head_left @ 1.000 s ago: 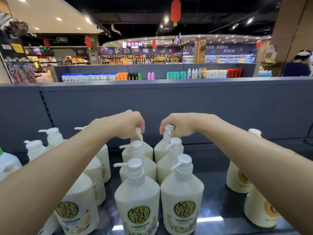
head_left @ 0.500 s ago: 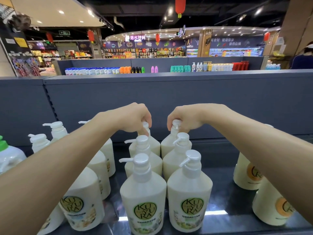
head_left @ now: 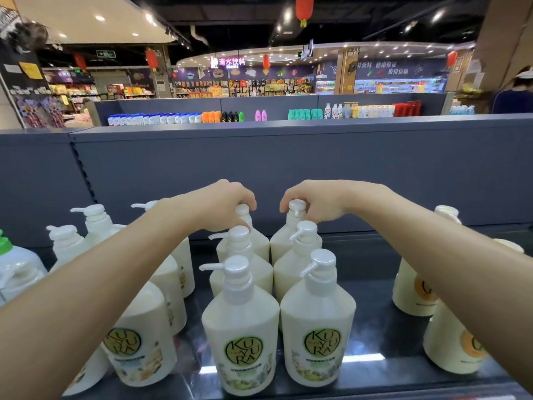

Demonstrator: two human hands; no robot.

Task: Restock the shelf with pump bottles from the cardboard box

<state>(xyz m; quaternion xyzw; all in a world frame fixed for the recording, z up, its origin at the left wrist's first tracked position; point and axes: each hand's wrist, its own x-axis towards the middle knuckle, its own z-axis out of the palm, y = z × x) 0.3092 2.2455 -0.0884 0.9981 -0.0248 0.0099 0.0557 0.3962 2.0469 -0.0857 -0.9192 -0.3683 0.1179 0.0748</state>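
Note:
Cream pump bottles with green KUYURA labels stand in two rows on a dark shelf (head_left: 372,287). My left hand (head_left: 222,203) grips the pump head of the rearmost bottle of the left row (head_left: 259,243). My right hand (head_left: 314,200) grips the pump head of the rearmost bottle of the right row (head_left: 281,241). Both bottles stand upright near the grey back panel. Two more bottles stand in front of each, the nearest being one on the left (head_left: 240,336) and one on the right (head_left: 317,333). The cardboard box is not in view.
More cream bottles (head_left: 144,336) fill the shelf to the left, beside a green-capped jug (head_left: 14,272). Orange-labelled bottles (head_left: 450,342) stand at the right under my forearm. The grey back panel (head_left: 288,168) rises behind. A person (head_left: 516,93) stands far right in the aisle.
The camera has dropped slightly and moved closer to the shelf. Both hands stay closed on the rear bottles' pump heads, which remain near the back panel.

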